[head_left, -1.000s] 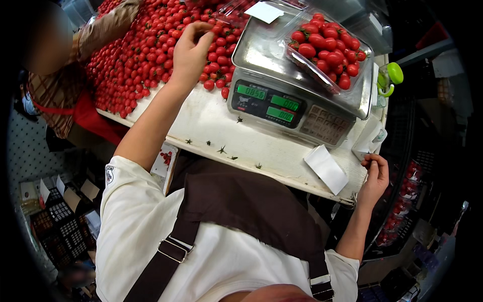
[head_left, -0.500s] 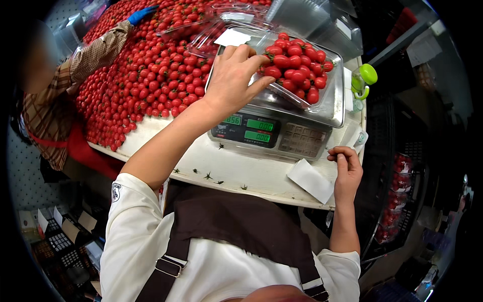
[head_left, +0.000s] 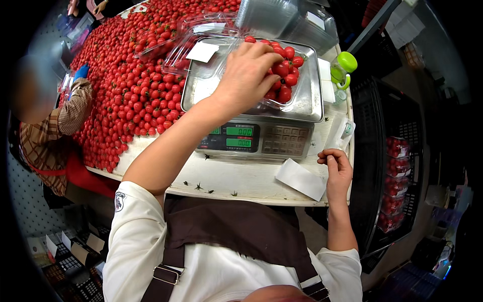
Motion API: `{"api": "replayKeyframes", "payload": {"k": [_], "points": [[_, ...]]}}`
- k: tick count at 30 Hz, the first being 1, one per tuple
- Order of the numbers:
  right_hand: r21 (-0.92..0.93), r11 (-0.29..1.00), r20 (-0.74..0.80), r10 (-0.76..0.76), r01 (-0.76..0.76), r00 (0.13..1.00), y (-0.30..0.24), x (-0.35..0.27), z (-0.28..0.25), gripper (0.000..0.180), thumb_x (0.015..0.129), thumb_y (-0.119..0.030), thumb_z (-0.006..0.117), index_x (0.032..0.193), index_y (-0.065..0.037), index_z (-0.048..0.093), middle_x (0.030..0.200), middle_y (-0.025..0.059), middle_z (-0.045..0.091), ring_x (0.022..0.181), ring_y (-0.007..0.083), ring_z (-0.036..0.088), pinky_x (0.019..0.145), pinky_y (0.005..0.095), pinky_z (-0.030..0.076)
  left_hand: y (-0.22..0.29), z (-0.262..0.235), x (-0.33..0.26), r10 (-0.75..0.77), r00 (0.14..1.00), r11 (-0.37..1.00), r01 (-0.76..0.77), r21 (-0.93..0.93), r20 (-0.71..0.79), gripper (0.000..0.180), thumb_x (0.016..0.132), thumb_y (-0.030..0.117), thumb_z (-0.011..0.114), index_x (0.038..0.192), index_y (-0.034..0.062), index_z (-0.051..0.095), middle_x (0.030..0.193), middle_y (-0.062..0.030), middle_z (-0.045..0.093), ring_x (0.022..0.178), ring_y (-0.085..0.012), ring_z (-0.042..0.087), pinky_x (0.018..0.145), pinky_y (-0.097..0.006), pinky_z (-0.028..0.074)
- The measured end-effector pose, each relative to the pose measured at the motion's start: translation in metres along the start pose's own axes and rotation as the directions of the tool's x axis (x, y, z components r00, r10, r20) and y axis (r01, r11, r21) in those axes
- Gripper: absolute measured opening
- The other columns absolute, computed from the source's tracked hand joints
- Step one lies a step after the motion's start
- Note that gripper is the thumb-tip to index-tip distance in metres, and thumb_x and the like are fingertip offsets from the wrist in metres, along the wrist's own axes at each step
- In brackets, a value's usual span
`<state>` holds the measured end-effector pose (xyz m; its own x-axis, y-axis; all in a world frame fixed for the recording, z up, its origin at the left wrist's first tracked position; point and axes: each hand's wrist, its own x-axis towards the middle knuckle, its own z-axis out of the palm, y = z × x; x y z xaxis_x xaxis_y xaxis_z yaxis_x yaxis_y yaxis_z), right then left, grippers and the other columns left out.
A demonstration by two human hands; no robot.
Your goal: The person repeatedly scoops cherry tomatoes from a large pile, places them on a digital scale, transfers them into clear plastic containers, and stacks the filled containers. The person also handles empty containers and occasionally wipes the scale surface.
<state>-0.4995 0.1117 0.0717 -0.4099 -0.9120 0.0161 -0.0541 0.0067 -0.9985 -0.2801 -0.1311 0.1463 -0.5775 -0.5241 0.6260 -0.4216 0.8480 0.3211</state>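
My left hand (head_left: 247, 75) reaches over a clear plastic tray of small red tomatoes (head_left: 284, 75) that stands on the steel pan of a weighing scale (head_left: 251, 138). Its fingers curl down onto the tomatoes; whether it holds one is hidden. My right hand (head_left: 336, 168) rests at the white table's front right edge, fingertips pinched on a white paper slip (head_left: 302, 178).
A large heap of red tomatoes (head_left: 126, 95) covers the table's left. Clear open trays with white labels (head_left: 201, 45) lie behind the scale, stacked empty trays (head_left: 282, 17) further back. A green-capped bottle (head_left: 344, 68) stands right. Another person in a checked sleeve (head_left: 60, 121) works at the left. Black crates with packed tomatoes (head_left: 397, 176) stand right.
My left hand has moved right from the tomato heap to the tray on the scale. My right hand has stayed near the paper slip at the table's edge.
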Motion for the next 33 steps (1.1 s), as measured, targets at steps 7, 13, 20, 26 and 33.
{"api": "replayKeyframes", "payload": {"k": [7, 13, 20, 26, 33], "points": [[-0.005, 1.000, -0.029, 0.010, -0.010, 1.000, 0.004, -0.005, -0.012, 0.015, 0.101, -0.001, 0.051, 0.108, 0.002, 0.064, 0.099, 0.0083, 0.067, 0.087, 0.0129, 0.063, 0.083, 0.0269, 0.051, 0.008, 0.001, -0.009, -0.077, 0.989, 0.990, 0.091, 0.105, -0.129, 0.034, 0.087, 0.020, 0.071, 0.119, 0.0074, 0.065, 0.116, -0.0104, 0.059, 0.109, -0.0320, 0.054, 0.093, -0.045, 0.043], [0.015, 1.000, -0.032, 0.003, -0.003, 0.999, 0.009, -0.006, -0.013, 0.015, 0.101, -0.001, 0.051, 0.107, 0.002, 0.064, 0.098, 0.0074, 0.066, 0.086, 0.0129, 0.063, 0.082, 0.0268, 0.051, 0.005, 0.000, -0.029, -0.138, 0.987, 0.971, 0.117, 0.206, 0.088, 0.036, 0.085, 0.029, 0.076, 0.113, 0.0083, 0.066, 0.108, -0.0064, 0.060, 0.102, -0.0274, 0.056, 0.089, -0.041, 0.039], [0.020, 1.000, -0.032, -0.003, 0.004, 0.999, 0.012, -0.009, -0.014, 0.015, 0.101, -0.001, 0.051, 0.107, 0.002, 0.064, 0.098, 0.0075, 0.066, 0.086, 0.0129, 0.063, 0.082, 0.0268, 0.052, 0.016, -0.003, -0.030, 0.029, 0.988, 0.984, -0.055, 0.170, 0.150, 0.040, 0.085, 0.026, 0.074, 0.120, 0.0085, 0.064, 0.113, -0.0077, 0.058, 0.111, -0.0287, 0.052, 0.094, -0.045, 0.038], [0.036, 0.999, -0.043, 0.011, -0.009, 0.999, 0.016, -0.011, -0.018, 0.015, 0.101, -0.001, 0.051, 0.107, 0.002, 0.064, 0.098, 0.0076, 0.067, 0.086, 0.0124, 0.062, 0.081, 0.0268, 0.052, 0.024, -0.006, -0.029, -0.009, 0.997, 0.998, 0.003, 0.068, 0.077, 0.033, 0.085, 0.017, 0.074, 0.116, 0.0112, 0.066, 0.110, -0.0063, 0.061, 0.109, -0.0283, 0.055, 0.094, -0.043, 0.039], [0.016, 0.999, -0.033, 0.032, -0.032, 0.999, 0.015, -0.013, -0.015, 0.014, 0.101, -0.002, 0.052, 0.107, 0.002, 0.064, 0.097, 0.0074, 0.067, 0.086, 0.0125, 0.063, 0.081, 0.0264, 0.051, 0.015, 0.001, -0.029, -0.010, 0.999, 0.999, 0.009, 0.035, 0.033, 0.023, 0.083, 0.011, 0.074, 0.105, 0.0094, 0.070, 0.107, -0.0083, 0.063, 0.104, -0.0289, 0.057, 0.090, -0.040, 0.042]]}}
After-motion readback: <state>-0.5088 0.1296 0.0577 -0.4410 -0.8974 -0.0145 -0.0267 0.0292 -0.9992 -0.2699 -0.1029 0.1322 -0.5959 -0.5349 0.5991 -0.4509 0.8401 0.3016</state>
